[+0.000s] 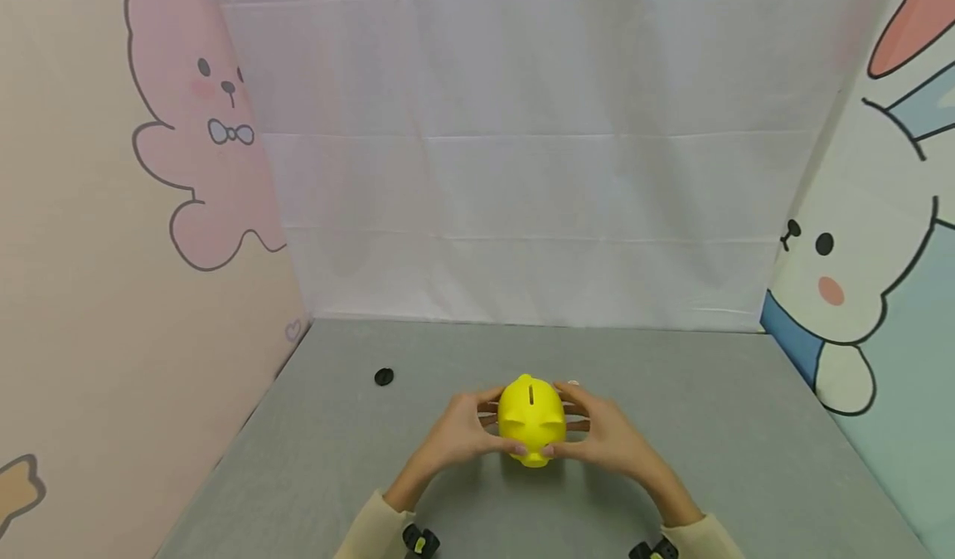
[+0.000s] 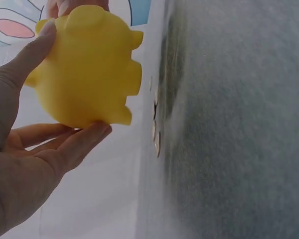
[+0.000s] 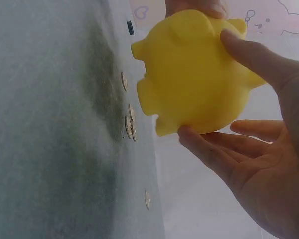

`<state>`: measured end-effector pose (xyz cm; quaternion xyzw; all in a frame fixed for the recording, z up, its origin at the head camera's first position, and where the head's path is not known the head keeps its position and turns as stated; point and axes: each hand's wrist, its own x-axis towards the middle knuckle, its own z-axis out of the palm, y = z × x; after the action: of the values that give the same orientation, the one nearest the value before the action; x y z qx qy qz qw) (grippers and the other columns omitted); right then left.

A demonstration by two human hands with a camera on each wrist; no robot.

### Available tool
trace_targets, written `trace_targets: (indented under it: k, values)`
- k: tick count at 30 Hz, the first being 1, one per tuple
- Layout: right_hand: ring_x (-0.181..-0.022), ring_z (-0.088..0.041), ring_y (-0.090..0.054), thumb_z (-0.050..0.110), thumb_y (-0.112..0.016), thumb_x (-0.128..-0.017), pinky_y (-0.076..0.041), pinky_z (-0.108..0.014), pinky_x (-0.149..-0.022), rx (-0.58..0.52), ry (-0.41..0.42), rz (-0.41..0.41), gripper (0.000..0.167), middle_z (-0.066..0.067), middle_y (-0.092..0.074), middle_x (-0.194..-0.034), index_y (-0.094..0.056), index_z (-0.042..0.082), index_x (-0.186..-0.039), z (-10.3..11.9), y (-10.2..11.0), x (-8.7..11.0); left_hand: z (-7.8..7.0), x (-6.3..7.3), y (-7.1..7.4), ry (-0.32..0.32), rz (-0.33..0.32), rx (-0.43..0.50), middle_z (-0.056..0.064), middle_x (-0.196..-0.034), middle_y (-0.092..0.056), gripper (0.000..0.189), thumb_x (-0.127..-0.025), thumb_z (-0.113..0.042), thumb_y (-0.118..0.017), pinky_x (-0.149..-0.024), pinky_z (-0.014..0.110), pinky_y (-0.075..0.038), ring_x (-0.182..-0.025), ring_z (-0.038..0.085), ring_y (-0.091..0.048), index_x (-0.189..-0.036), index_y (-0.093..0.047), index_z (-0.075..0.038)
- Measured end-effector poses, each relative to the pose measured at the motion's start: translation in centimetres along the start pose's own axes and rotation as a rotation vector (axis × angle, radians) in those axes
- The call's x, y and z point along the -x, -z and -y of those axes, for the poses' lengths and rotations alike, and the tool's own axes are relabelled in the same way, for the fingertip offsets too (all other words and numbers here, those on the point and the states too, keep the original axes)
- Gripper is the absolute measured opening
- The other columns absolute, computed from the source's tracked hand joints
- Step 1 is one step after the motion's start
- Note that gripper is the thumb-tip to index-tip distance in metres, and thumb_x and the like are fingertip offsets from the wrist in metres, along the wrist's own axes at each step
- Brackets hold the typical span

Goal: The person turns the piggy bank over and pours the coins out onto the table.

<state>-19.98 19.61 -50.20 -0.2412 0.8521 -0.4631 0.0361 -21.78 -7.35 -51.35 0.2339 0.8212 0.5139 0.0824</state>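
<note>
Both hands hold a yellow piggy bank between them, its coin slot facing up. My left hand grips its left side, thumb toward the snout and fingers curled round the flank. On the opposite side, my right hand grips it the same way. In the wrist views the piggy bank's feet hang clear of the grey tabletop. Several coins lie on the table beyond and below it. In the head view most coins are hidden behind the bank and hands.
A black round plug lies on the grey table, back left of the hands. One coin peeks out behind the right fingers. White cloth hangs at the back edge, and walls with cartoon animals flank both sides.
</note>
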Motion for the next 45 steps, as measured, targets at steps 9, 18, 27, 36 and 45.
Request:
trace_targets:
  k: [9,18,27,36,45]
  values:
    - [-0.137,-0.043,-0.058,0.01,-0.096,-0.073,-0.06,-0.045,-0.102,0.041,0.262,-0.208,0.097,-0.02,-0.054,-0.157,-0.047,0.007,-0.157,0.1,-0.8,0.1,0.6,0.6,-0.1,-0.418,-0.221,-0.199,0.02,-0.151,-0.058,0.1,-0.07,-0.018,-0.098,-0.105,0.037,-0.058,-0.134,0.037,-0.064,-0.154,-0.047,0.003]
    - [-0.135,-0.039,-0.061,0.02,-0.097,-0.073,-0.062,-0.04,-0.101,0.039,0.229,-0.21,0.096,-0.017,-0.057,-0.154,-0.049,0.008,-0.155,-0.2,-1.2,0.2,0.8,0.5,0.0,-0.346,-0.167,-0.191,0.015,-0.155,-0.057,0.1,-0.072,-0.024,-0.098,-0.107,0.033,-0.057,-0.137,0.031,-0.063,-0.155,-0.047,-0.002]
    - [-0.102,-0.022,-0.075,0.037,-0.083,-0.092,-0.066,-0.039,-0.087,0.027,-0.017,-0.189,0.066,-0.012,-0.075,-0.127,-0.06,0.008,-0.146,0.1,-1.1,0.1,0.0,0.0,0.0,-0.079,-0.109,-0.162,0.004,-0.134,-0.073,0.068,-0.095,-0.054,-0.075,-0.093,0.038,-0.064,-0.109,0.017,-0.073,-0.147,-0.061,-0.013]
    - [-0.08,-0.011,-0.073,0.044,-0.068,-0.102,-0.065,-0.035,-0.072,-0.033,-0.217,-0.155,0.046,-0.006,-0.08,-0.102,-0.071,0.006,-0.127,0.7,-1.3,-0.7,-0.5,-1.0,-0.3,0.093,-0.116,-0.152,0.0,-0.107,-0.08,0.06,-0.1,-0.066,-0.059,-0.073,0.027,-0.06,-0.088,0.009,-0.07,-0.126,-0.077,-0.015]
    - [-0.062,-0.027,-0.07,0.052,-0.05,-0.109,-0.064,-0.045,-0.059,-0.065,-0.266,-0.087,0.054,-0.003,-0.073,-0.078,-0.077,0.006,-0.1,1.0,-1.0,-0.8,-1.0,-1.1,-0.3,0.221,-0.068,-0.064,0.002,-0.065,-0.073,0.07,-0.099,-0.073,-0.052,-0.05,0.037,-0.057,-0.06,0.038,-0.073,-0.08,-0.08,-0.012]
